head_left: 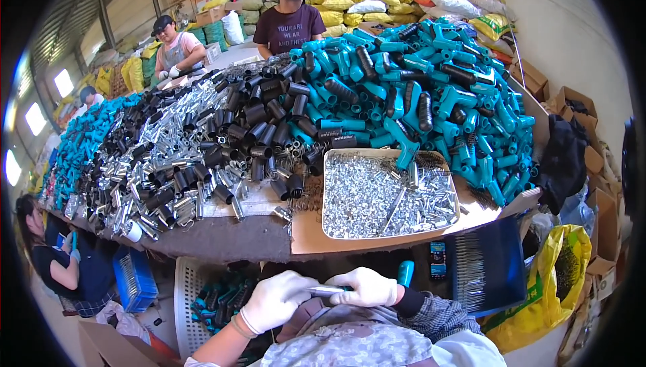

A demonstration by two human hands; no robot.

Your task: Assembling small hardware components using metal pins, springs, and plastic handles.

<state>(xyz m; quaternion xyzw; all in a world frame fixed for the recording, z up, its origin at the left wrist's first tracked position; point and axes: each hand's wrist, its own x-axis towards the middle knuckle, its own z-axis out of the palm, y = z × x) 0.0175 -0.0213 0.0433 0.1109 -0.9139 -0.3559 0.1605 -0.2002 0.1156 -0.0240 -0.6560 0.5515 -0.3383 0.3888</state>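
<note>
My left hand (274, 301), in a white glove, is closed on a slim metal rod (324, 291) just in front of my body. From the other side my right hand (365, 287), also gloved in white, pinches the same rod, so that only a short stretch shows between the hands. What else the fingers may cover is hidden. Just beyond my right hand a teal plastic piece (405, 273) stands up. Past the table edge lies a shallow tray (324, 199) of small silvery metal parts.
Teal gun-shaped housings (447, 108) are heaped behind the tray. Black sleeves (259, 131) and metal tubes (158, 138) cover the left of the table. A white basket (185, 306), a blue bin (508, 266) and a yellow sack (548, 293) flank me. Several people work nearby.
</note>
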